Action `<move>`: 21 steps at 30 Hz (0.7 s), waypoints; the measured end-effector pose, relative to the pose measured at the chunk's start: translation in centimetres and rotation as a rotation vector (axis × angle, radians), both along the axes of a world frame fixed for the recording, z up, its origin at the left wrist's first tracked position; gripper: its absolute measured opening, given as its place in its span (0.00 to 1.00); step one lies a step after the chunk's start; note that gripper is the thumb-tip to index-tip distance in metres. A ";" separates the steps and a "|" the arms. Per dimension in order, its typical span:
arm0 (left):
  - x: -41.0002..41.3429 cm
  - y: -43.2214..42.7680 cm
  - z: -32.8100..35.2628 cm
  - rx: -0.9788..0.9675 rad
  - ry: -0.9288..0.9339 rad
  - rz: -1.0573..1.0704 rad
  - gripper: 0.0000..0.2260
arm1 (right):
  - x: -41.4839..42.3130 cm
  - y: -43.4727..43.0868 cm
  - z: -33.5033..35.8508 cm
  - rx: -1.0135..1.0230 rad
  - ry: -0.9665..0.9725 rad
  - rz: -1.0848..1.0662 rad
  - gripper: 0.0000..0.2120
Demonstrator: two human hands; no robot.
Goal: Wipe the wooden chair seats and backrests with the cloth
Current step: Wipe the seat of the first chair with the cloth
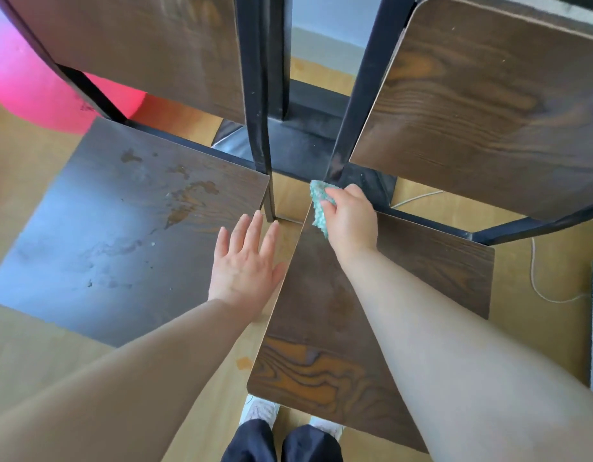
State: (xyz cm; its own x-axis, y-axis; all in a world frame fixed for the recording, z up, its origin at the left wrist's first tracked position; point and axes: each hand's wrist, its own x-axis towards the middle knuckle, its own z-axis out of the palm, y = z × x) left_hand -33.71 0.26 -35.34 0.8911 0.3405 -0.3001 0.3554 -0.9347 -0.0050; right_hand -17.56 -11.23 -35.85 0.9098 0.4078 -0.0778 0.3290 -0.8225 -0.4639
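Observation:
Two dark wooden chairs with black metal frames stand side by side below me. My right hand (350, 218) grips a teal cloth (319, 203) at the far left corner of the right chair seat (421, 261). Its backrest (488, 105) rises behind it. My left hand (246, 258) lies flat with straight fingers on the near right edge of the left chair seat (121, 235), which shows stains and smears. The left chair's backrest (138, 45) is at the top left.
Black frame posts (260, 95) stand between the two backrests. A pink object (28, 78) sits at the far left on the light wooden floor. A white cord (535, 278) lies on the floor at the right. My shoes (261, 411) show below the right seat.

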 end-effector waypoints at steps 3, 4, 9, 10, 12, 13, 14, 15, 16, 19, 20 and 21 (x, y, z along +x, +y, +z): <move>0.3 0.6 -0.5 0.005 -0.003 0.018 0.31 | 1.0 0.9 -1.3 -0.074 0.068 0.003 0.12; 0.3 0.7 -0.7 0.003 -0.004 0.024 0.31 | 0.9 1.0 -1.6 -0.098 0.121 -0.006 0.13; -0.5 0.7 -1.4 -0.012 -0.005 0.026 0.31 | -0.3 0.4 -2.5 -0.218 0.066 0.146 0.22; -0.8 0.7 -1.4 -0.015 0.004 0.023 0.31 | -0.3 0.3 -2.6 -0.182 0.101 0.127 0.21; -1.6 0.6 -1.2 -0.022 0.023 0.018 0.32 | -0.6 0.1 -2.7 -0.130 0.161 0.123 0.18; -2.1 0.6 -1.2 -0.029 0.028 0.019 0.32 | -1.0 -0.2 -2.6 -0.111 0.183 0.132 0.18; -2.5 0.6 -1.1 -0.036 0.030 0.021 0.32 | -1.6 -0.5 -2.5 -0.089 0.209 0.139 0.17; -3.0 0.5 -1.1 -0.040 0.031 0.021 0.31 | -2.3 -0.9 -2.3 -0.075 0.213 0.155 0.17; -3.5 0.4 -1.2 -0.042 0.032 0.020 0.31 | -3.2 -1.2 -2.2 -0.082 0.198 0.194 0.17; -5.0 -0.1 -1.5 -0.050 0.043 0.016 0.29 | -5.8 -2.5 -2.3 -0.082 0.226 0.229 0.17; -5.6 -0.3 -1.6 -0.053 0.046 0.011 0.28 | -6.8 -2.9 -2.3 -0.084 0.242 0.236 0.17; -6.2 -0.4 -1.7 -0.056 0.050 0.004 0.28 | -7.8 -3.3 -2.3 -0.082 0.241 0.256 0.16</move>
State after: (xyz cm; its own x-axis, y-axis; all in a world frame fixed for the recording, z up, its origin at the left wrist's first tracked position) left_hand -39.95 -0.18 -37.06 0.8734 0.3252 -0.3626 0.3594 -0.9327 0.0291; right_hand -25.35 -14.52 -38.13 0.7306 0.6035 -0.3193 0.4185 -0.7654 -0.4890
